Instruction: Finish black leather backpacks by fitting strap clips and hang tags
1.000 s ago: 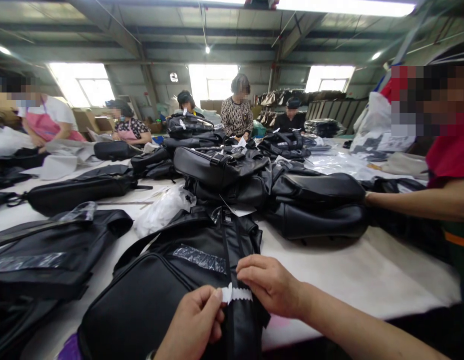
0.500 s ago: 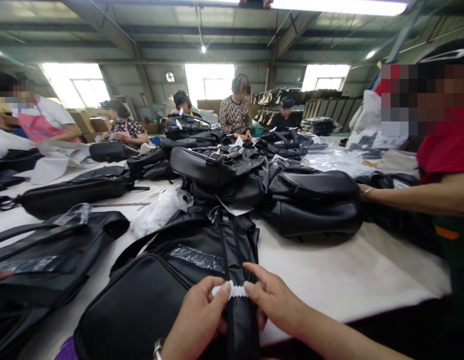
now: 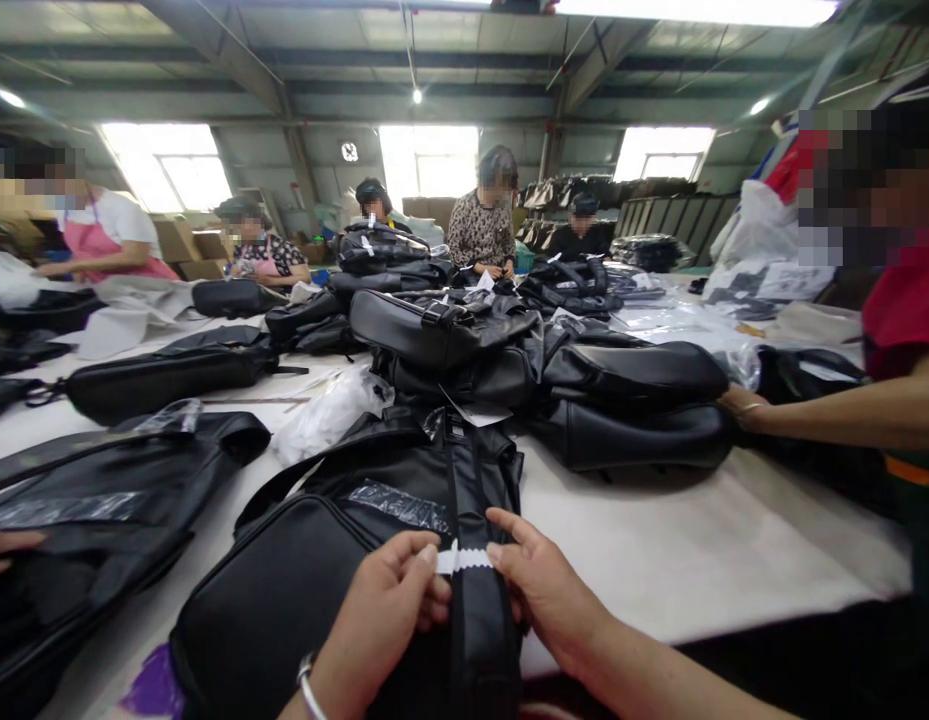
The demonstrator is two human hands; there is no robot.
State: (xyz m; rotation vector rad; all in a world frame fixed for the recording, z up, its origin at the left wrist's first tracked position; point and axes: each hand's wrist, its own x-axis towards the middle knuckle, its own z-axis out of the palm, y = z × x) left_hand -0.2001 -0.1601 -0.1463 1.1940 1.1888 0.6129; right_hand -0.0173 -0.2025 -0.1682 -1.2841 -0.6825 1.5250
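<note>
While a black bag [image 3: 284,600] lies flat on the white tabletop [image 3: 696,560], the worker's left hand [image 3: 389,605] and right hand [image 3: 543,590] each pinch one end of a small white zigzag-edged strip [image 3: 464,558] in closed fingers [image 3: 417,552], stretching it taut across the bag's strap [image 3: 480,640].

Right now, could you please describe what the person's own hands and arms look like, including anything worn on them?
Both hands are bare, without gloves: the left hand and the right hand. A thin silver-coloured bangle circles the left wrist. The right forearm is uncovered as far as the picture's edge, with no sleeve, watch or ring that I can see.
</note>
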